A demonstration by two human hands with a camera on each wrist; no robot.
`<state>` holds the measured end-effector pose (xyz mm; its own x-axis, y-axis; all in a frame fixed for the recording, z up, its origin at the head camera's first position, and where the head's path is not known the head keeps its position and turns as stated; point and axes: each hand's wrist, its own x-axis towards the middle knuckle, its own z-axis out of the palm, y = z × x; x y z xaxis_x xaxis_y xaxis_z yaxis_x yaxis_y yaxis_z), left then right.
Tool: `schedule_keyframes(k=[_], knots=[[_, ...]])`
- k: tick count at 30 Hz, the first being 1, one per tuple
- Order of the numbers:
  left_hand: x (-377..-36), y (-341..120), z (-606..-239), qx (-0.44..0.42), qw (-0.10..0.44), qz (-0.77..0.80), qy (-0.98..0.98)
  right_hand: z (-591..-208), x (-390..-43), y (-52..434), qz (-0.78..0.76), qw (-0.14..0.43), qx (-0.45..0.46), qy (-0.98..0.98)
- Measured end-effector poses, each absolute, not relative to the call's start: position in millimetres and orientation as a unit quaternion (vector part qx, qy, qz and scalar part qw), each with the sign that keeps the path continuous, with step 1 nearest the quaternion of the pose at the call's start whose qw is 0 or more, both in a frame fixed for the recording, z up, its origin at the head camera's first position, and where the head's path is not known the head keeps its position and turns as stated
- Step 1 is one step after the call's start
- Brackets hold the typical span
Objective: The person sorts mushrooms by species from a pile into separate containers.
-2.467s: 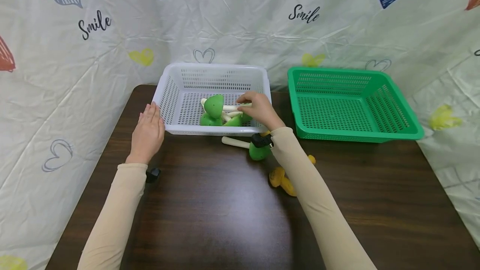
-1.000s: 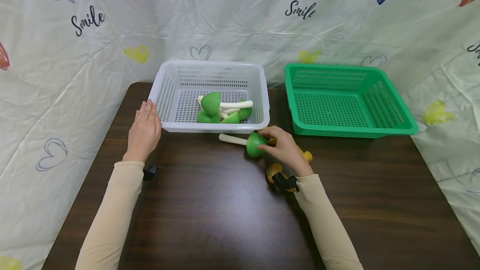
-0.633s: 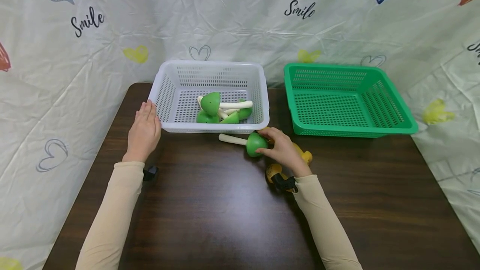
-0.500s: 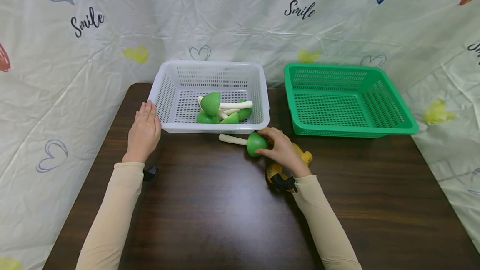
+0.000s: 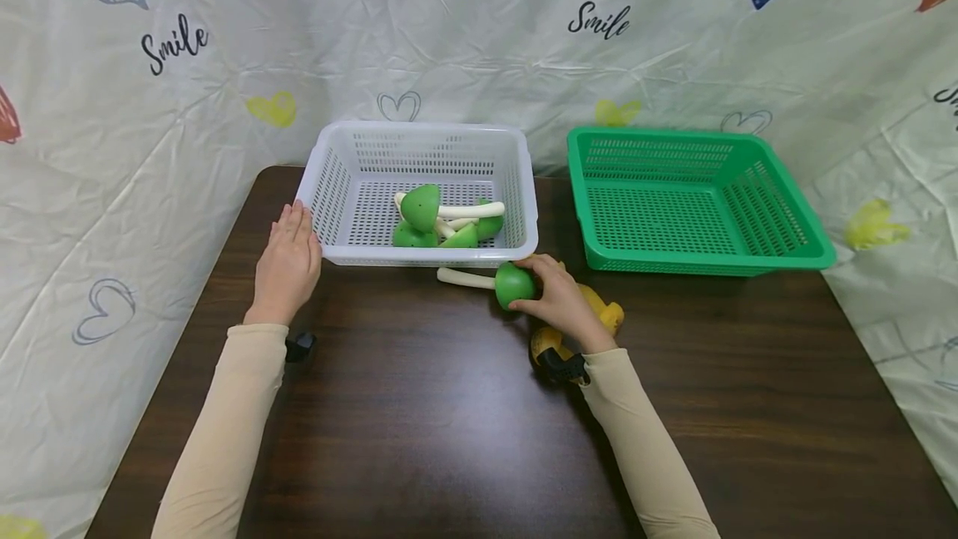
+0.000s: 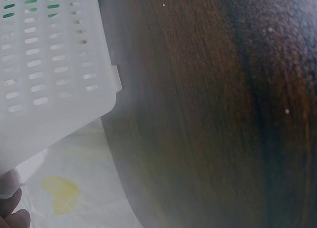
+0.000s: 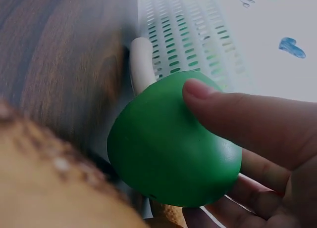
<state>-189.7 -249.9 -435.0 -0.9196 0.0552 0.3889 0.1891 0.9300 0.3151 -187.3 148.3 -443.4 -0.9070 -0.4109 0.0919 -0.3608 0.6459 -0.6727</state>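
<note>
My right hand (image 5: 560, 299) grips a toy mushroom (image 5: 515, 286) by its green cap, thumb on one side and fingers on the other. The pale stem (image 7: 142, 62) points left, along the front of the white basket (image 5: 419, 256). Several more toy mushrooms with green caps and white stems, one lying across the top (image 5: 421, 208), form a pile in that basket. My left hand (image 5: 287, 264) rests with straight fingers against the basket's left side. In the left wrist view its fingertips (image 6: 10, 208) show at the lower left corner, by the basket wall.
Yellow-brown toy pieces (image 5: 604, 313) lie on the dark wooden table (image 5: 419, 406), partly hidden beneath my right hand and wrist. To the right stands a green basket (image 5: 711, 264) with nothing in it. A cloth printed with hearts (image 5: 479, 40) hangs behind.
My right hand has let go of the top mushroom in the white basket, come down to the table and taken hold of another by its cap. My left hand keeps its place.
</note>
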Motion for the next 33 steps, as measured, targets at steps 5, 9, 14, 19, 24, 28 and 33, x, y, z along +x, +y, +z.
schedule_keyframes(k=[5, 9, 14, 19, 24, 28, 33], knots=[[-189, -250, -434, -0.066, 0.191, -0.177, -0.963, -445, -187, 147, -0.364, 0.039, -0.208, 0.907], [-189, -250, -434, -0.065, 0.188, -0.176, -0.964, -446, -187, 146, -0.365, 0.034, -0.207, 0.907], [-189, -249, -434, -0.065, 0.191, -0.173, -0.964, -447, -186, 145, -0.37, 0.029, -0.203, 0.906], [-189, -250, -434, -0.067, 0.194, -0.17, -0.964, -448, -184, 146, -0.381, 0.025, -0.199, 0.902], [-189, -249, -434, -0.067, 0.198, -0.172, -0.963, -447, -182, 147, -0.398, 0.015, -0.194, 0.897], [-189, -249, -435, -0.069, 0.202, -0.173, -0.962, -441, -179, 148, -0.414, 0.017, -0.188, 0.89], [-189, -249, -435, -0.069, 0.202, -0.174, -0.961, -435, -174, 148, -0.433, 0.022, -0.184, 0.882]])
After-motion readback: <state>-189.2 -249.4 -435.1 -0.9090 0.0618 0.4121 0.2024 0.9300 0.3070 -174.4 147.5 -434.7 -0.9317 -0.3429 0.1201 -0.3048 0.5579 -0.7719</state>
